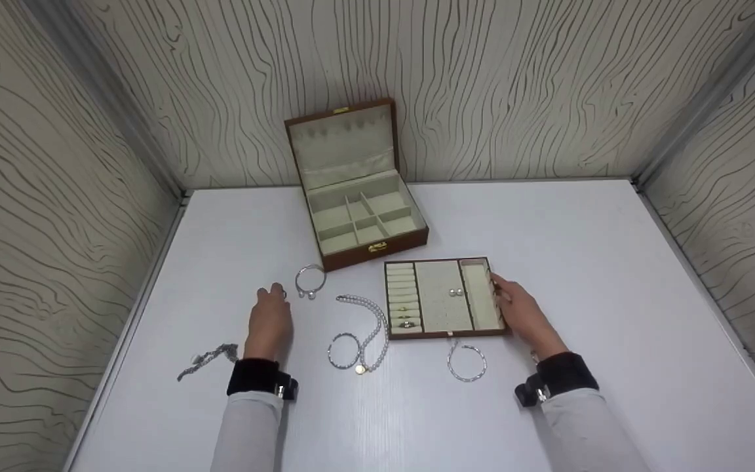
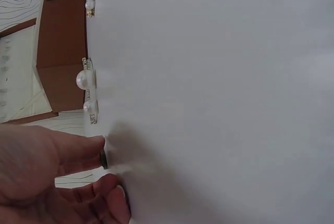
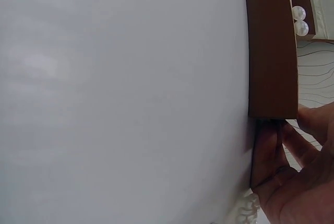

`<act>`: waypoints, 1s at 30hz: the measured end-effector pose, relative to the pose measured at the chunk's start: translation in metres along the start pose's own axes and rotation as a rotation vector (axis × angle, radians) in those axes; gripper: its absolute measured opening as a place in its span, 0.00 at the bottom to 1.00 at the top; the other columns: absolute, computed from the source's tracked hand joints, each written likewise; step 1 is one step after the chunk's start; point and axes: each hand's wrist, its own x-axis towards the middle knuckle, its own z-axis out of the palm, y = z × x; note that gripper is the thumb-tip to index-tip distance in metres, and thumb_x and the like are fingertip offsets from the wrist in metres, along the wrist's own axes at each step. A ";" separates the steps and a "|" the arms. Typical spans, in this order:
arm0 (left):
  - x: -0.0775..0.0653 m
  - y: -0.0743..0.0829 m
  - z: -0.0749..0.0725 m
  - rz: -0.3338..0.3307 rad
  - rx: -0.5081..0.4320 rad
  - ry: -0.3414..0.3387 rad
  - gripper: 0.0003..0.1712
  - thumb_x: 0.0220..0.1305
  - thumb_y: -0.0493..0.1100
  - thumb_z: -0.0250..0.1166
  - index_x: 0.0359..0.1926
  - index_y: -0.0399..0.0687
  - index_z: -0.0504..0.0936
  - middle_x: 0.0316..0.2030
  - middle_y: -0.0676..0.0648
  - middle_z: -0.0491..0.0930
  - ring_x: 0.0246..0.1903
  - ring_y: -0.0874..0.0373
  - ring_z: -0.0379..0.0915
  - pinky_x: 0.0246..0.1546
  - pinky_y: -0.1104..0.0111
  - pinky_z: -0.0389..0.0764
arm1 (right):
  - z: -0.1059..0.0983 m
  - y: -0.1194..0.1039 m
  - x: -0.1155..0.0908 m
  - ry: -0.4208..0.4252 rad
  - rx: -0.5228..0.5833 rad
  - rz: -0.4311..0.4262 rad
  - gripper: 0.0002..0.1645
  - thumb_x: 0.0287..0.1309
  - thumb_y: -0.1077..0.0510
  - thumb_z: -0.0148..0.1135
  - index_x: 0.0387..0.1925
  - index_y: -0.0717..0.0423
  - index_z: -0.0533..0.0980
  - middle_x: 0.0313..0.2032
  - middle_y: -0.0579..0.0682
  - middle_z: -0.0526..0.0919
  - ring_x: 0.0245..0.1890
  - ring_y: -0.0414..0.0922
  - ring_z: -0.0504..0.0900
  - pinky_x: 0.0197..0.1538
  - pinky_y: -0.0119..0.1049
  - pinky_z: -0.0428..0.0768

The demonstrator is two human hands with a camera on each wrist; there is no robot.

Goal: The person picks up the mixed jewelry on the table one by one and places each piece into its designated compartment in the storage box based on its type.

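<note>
At the desk, my left grip pinches a dark ring near the pearl bracelet; my right grip holds the jewelry tray by its edge.

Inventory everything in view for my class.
Table: one, white, underneath.
Walls: three, cream, rear and sides.
Jewellery box: one, brown, rear.
Tray: one, brown and cream, before box.
Rings: at least two, metallic, tray's left.
Pearl earrings: two, white, tray's middle.
Pearl necklace: one, white, left of tray.
Bracelets: three, silvery, near box, necklace, tray.
Chain: seemingly one, silvery, left foreground.
Ring-like item: one, dark, left hand.
Unclear item: one, white, by right hand.
Sleeves: two, pale, foreground.
Wristbands: two, black, beyond sleeves.
Hands: two, bare, above table.
</note>
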 end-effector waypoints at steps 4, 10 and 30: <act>0.000 0.000 0.002 0.023 0.015 0.037 0.19 0.74 0.37 0.50 0.59 0.27 0.69 0.50 0.24 0.69 0.41 0.34 0.77 0.42 0.49 0.80 | 0.000 0.001 0.000 0.005 -0.006 -0.007 0.30 0.75 0.59 0.41 0.75 0.57 0.54 0.69 0.67 0.61 0.70 0.64 0.54 0.69 0.59 0.54; -0.003 -0.001 0.003 0.016 0.023 0.050 0.22 0.74 0.37 0.51 0.59 0.22 0.66 0.50 0.24 0.68 0.41 0.33 0.76 0.44 0.49 0.80 | 0.001 0.001 0.002 -0.002 0.002 -0.008 0.31 0.75 0.59 0.41 0.75 0.57 0.54 0.68 0.67 0.61 0.71 0.63 0.54 0.70 0.59 0.54; -0.004 0.014 0.006 -0.028 -0.107 0.076 0.03 0.63 0.33 0.62 0.36 0.34 0.79 0.29 0.41 0.80 0.28 0.49 0.78 0.30 0.59 0.80 | 0.000 0.002 0.001 0.010 -0.015 -0.028 0.31 0.74 0.61 0.41 0.75 0.59 0.54 0.68 0.68 0.62 0.70 0.64 0.55 0.70 0.58 0.53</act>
